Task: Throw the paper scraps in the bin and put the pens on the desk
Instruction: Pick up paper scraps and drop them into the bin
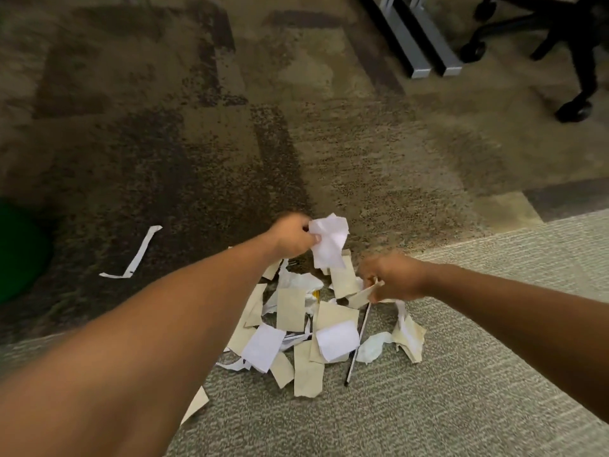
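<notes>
While both hands pinch scraps, left hand point(294, 235) on white paper point(329, 240), right hand point(393, 278) on a beige scrap point(362, 295), bare carpet point(197, 143) lies wide open beyond the pile point(306, 328)

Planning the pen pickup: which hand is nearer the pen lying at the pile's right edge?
Right. The right hand is just above the pen's upper end, clutching a paper scrap; the left hand is farther up-left, holding white scraps.

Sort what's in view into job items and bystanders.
Job: paper scraps pile, white scrap in left hand, scrap in right hand, long strip, pen, green bin.
Bystanders: office chair base, grey desk feet.
</notes>
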Available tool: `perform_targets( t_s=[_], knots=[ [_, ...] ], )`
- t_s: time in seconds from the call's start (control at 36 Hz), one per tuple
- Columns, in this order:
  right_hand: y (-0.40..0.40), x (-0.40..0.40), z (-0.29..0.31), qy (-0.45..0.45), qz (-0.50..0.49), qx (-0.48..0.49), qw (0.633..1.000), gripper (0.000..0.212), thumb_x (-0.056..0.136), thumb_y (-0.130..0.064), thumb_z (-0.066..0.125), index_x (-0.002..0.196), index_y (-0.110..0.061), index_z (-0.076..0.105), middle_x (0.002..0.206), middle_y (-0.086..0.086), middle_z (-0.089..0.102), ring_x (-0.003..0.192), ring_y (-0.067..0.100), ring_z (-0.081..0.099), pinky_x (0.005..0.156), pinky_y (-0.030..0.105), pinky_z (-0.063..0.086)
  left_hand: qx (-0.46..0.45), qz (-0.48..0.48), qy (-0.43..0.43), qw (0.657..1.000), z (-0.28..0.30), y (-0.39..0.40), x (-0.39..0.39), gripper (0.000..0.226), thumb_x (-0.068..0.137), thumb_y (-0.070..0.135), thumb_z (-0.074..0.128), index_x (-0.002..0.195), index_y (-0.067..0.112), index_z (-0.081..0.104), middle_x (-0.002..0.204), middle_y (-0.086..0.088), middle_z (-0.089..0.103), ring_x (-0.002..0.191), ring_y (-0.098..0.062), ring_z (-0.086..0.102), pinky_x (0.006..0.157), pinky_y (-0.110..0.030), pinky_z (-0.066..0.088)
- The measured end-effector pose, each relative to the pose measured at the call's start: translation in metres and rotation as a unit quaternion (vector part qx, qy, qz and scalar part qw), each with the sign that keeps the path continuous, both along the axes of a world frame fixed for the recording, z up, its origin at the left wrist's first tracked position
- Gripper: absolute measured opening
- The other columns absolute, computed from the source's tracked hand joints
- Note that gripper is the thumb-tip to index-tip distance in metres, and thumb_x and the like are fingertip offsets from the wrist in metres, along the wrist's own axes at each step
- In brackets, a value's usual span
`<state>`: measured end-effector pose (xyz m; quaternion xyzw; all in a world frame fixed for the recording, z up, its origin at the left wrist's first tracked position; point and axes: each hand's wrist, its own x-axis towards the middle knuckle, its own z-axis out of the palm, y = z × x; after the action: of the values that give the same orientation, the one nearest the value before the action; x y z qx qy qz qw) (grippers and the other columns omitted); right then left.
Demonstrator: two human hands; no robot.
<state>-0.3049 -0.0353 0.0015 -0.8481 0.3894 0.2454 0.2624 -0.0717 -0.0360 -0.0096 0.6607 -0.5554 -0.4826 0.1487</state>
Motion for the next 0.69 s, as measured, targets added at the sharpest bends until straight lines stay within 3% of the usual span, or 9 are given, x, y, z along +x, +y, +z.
perform_targets(
  t_s=[0.06, 0.11, 0.22, 0.33, 0.39, 0.47, 0.56, 0.61, 0.69],
  knots=[
    [0.01, -0.003, -0.003, -0.007, -0.007, -0.023, 1.0, 0.011, 0.086, -0.025, 0.067, 0.095, -0.02, 0.061, 0.099, -0.003, 0.057, 0.088, 0.017, 0.055, 0.072, 0.03, 0.043, 0.013, -0.033, -0.023, 0.999, -0.001, 0.001, -0.01, 0.021, 0.094, 0.019, 0.064, 0.11, 0.007, 0.068, 0.105, -0.009, 0.067, 0.097, -0.024, 0.063, 0.08, -0.033, 0.051],
    [0.017, -0.008, -0.004, -0.015, -0.027, -0.044, 0.999, 0.013, 0.087, -0.023, 0.063, 0.099, -0.019, 0.063, 0.098, -0.001, 0.063, 0.087, 0.02, 0.059, 0.073, 0.034, 0.049, 0.022, -0.066, -0.042, 0.997, -0.004, 0.003, -0.02, 0.02, 0.092, 0.017, 0.066, 0.108, 0.006, 0.07, 0.102, -0.011, 0.068, 0.096, -0.026, 0.064, 0.082, -0.036, 0.054],
    [0.019, -0.024, 0.0, -0.036, -0.068, -0.057, 0.995, 0.008, 0.087, -0.025, 0.065, 0.091, -0.022, 0.059, 0.092, -0.002, 0.065, 0.083, 0.02, 0.059, 0.071, 0.034, 0.049, 0.007, -0.11, -0.097, 0.989, -0.008, 0.006, -0.038, 0.013, 0.088, 0.018, 0.07, 0.079, 0.009, 0.067, 0.083, -0.008, 0.064, 0.082, -0.026, 0.06, 0.064, -0.028, 0.046],
    [0.015, -0.041, 0.014, -0.073, -0.16, -0.016, 0.984, 0.016, 0.086, -0.025, 0.07, 0.093, -0.029, 0.056, 0.089, -0.007, 0.062, 0.079, 0.016, 0.059, 0.06, 0.029, 0.042, -0.023, -0.125, -0.165, 0.978, -0.015, 0.01, -0.055, 0.017, 0.086, 0.019, 0.07, 0.101, 0.011, 0.071, 0.1, -0.009, 0.069, 0.093, -0.027, 0.064, 0.069, -0.029, 0.046],
    [0.012, -0.049, 0.024, -0.076, -0.209, 0.039, 0.974, 0.026, 0.085, -0.023, 0.074, 0.104, -0.029, 0.058, 0.096, -0.007, 0.064, 0.085, 0.015, 0.062, 0.066, 0.03, 0.05, -0.036, -0.12, -0.193, 0.973, -0.02, 0.013, -0.06, 0.022, 0.085, 0.019, 0.069, 0.107, 0.015, 0.068, 0.103, -0.008, 0.067, 0.096, -0.027, 0.063, 0.071, -0.03, 0.048],
    [0.013, -0.059, 0.037, -0.02, -0.228, 0.13, 0.965, 0.05, 0.083, -0.019, 0.076, 0.127, -0.028, 0.055, 0.112, 0.0, 0.065, 0.099, 0.019, 0.064, 0.089, 0.039, 0.055, -0.054, -0.114, -0.225, 0.966, -0.027, 0.018, -0.066, 0.024, 0.085, 0.017, 0.065, 0.108, 0.016, 0.065, 0.106, -0.008, 0.066, 0.098, -0.027, 0.061, 0.076, -0.035, 0.053],
    [0.026, -0.065, 0.038, 0.03, -0.241, 0.191, 0.951, 0.067, 0.082, -0.02, 0.077, 0.14, -0.029, 0.044, 0.12, 0.005, 0.06, 0.101, 0.022, 0.063, 0.087, 0.038, 0.056, -0.073, -0.095, -0.23, 0.966, -0.03, 0.022, -0.067, 0.026, 0.085, 0.014, 0.062, 0.111, 0.016, 0.06, 0.108, -0.009, 0.064, 0.098, -0.028, 0.06, 0.08, -0.037, 0.054],
    [0.037, -0.064, 0.033, 0.054, -0.237, 0.196, 0.95, 0.074, 0.082, -0.022, 0.078, 0.144, -0.029, 0.038, 0.121, 0.005, 0.058, 0.098, 0.022, 0.063, 0.079, 0.035, 0.059, -0.082, -0.076, -0.216, 0.97, -0.028, 0.023, -0.066, 0.023, 0.085, 0.012, 0.061, 0.107, 0.016, 0.057, 0.108, -0.009, 0.062, 0.098, -0.029, 0.06, 0.078, -0.036, 0.052],
    [0.05, -0.062, 0.022, 0.073, -0.23, 0.144, 0.96, 0.079, 0.08, -0.026, 0.079, 0.146, -0.023, 0.037, 0.134, 0.007, 0.056, 0.113, 0.025, 0.058, 0.092, 0.038, 0.053, -0.081, -0.034, -0.181, 0.979, -0.023, 0.024, -0.064, 0.019, 0.085, 0.008, 0.06, 0.098, 0.02, 0.054, 0.103, -0.008, 0.062, 0.092, -0.028, 0.059, 0.077, -0.036, 0.055]
  ],
)
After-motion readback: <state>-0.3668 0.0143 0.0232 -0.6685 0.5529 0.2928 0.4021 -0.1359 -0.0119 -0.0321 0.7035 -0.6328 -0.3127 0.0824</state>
